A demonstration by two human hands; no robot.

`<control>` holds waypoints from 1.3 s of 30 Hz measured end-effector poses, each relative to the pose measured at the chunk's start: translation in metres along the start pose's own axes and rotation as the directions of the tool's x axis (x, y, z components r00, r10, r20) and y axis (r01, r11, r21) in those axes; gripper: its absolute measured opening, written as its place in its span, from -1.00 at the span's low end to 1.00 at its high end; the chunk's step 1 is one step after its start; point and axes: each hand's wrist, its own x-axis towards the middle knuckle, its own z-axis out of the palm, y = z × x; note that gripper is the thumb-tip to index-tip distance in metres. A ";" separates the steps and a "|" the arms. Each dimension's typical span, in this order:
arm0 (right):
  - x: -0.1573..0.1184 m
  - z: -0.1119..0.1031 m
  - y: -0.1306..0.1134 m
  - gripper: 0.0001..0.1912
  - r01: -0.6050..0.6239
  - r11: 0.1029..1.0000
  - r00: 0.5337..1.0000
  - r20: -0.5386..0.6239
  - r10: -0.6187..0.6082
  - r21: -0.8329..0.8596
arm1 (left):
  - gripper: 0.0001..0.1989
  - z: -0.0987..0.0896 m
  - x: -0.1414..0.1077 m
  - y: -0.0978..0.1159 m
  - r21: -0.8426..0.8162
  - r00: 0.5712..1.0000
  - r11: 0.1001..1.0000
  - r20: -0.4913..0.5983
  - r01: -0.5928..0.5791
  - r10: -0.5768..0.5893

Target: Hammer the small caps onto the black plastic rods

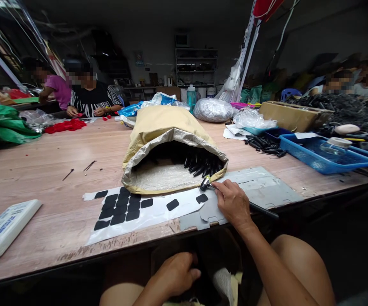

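Observation:
My right hand is wrapped round a small hammer, its metal head beside the mouth of a yellow sack and its black handle pointing right over the table edge. Black pieces lie inside the open sack. Below the table edge, above my lap, is my left hand, with its fingers curled; whatever it may hold is hidden. A white sheet with several black rounded squares lies in front of the sack. Part of a grey board is under my right hand.
At the left edge sits a white device. Blue trays, a cardboard box and black parts are on the right. Two people sit across the table at the back left near red pieces. Another sack shows below.

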 end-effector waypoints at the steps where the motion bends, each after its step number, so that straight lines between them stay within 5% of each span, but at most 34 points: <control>1: 0.000 0.000 -0.001 -0.69 0.000 1.000 1.000 -0.001 0.000 -0.003 | -0.67 -0.019 -0.009 0.014 0.012 0.997 0.998 0.056 -0.054 0.053; 3: 0.000 -0.001 -0.001 -0.69 -0.002 1.000 1.000 0.000 0.002 -0.008 | -0.60 -0.064 -0.025 0.041 -0.184 0.938 0.964 0.254 -0.194 0.237; 5: 0.000 -0.001 -0.001 -0.69 -0.004 1.000 1.000 0.000 0.004 -0.005 | -0.49 -0.114 -0.030 0.059 -0.401 0.947 0.877 0.062 -0.265 0.315; 6: 0.000 0.000 -0.001 -0.69 -0.005 1.000 1.000 0.000 0.005 -0.002 | -0.47 -0.137 -0.027 0.064 -0.426 0.927 0.824 -0.180 -0.374 0.328; 7: 0.000 0.000 -0.001 -0.69 -0.006 1.000 1.000 -0.002 0.006 0.001 | -0.49 -0.158 -0.020 0.067 -0.387 0.849 0.791 -0.441 -0.473 0.292; 8: 0.000 0.000 -0.001 -0.69 -0.006 1.000 1.000 -0.002 0.006 0.004 | -0.53 -0.175 -0.009 0.069 -0.314 0.726 0.786 -0.647 -0.532 0.233; 9: 0.000 0.000 0.000 -0.69 -0.007 1.000 1.000 -0.003 0.007 0.006 | -0.58 -0.188 0.005 0.070 -0.240 0.606 0.798 -0.773 -0.553 0.187; 10: 0.000 0.000 0.000 -0.69 -0.007 1.000 1.000 -0.004 0.007 0.009 | -0.61 -0.196 0.022 0.071 -0.184 0.559 0.823 -0.808 -0.537 0.184; 11: 0.000 0.001 0.000 -0.69 -0.008 1.000 1.000 -0.004 0.008 0.011 | -0.65 -0.200 0.039 0.073 -0.124 0.567 0.864 -0.798 -0.488 0.206; 15: 0.000 0.000 0.000 -0.70 -0.024 1.000 1.000 0.005 0.023 0.016 | -0.75 -0.185 0.106 0.082 0.173 0.716 0.965 -0.647 -0.197 0.262; 22: 0.001 -0.001 0.000 -0.70 -0.030 0.999 0.999 0.019 0.029 0.029 | -0.82 -0.154 0.153 0.086 0.299 0.691 0.954 -0.682 -0.036 0.240; 26: 0.001 -0.002 0.000 -0.71 -0.043 0.999 0.999 0.029 0.042 0.032 | -0.83 -0.156 0.135 0.076 0.306 0.694 0.952 -0.687 0.009 0.215; 30: 0.001 -0.004 -0.003 -0.72 -0.059 0.998 0.998 0.031 0.058 0.032 | -0.85 -0.157 0.085 0.055 0.237 0.688 0.971 -0.698 -0.043 0.201; 35: 0.001 -0.003 -0.003 -0.72 -0.060 0.998 0.998 0.031 0.060 0.010 | -0.83 -0.128 0.033 0.030 0.025 0.766 0.981 -0.622 -0.191 0.165; 39: 0.002 -0.004 0.001 -0.67 -0.006 1.000 0.999 0.035 0.006 0.017 | -0.85 -0.106 0.028 0.022 0.034 0.721 0.958 -0.651 -0.283 0.236</control>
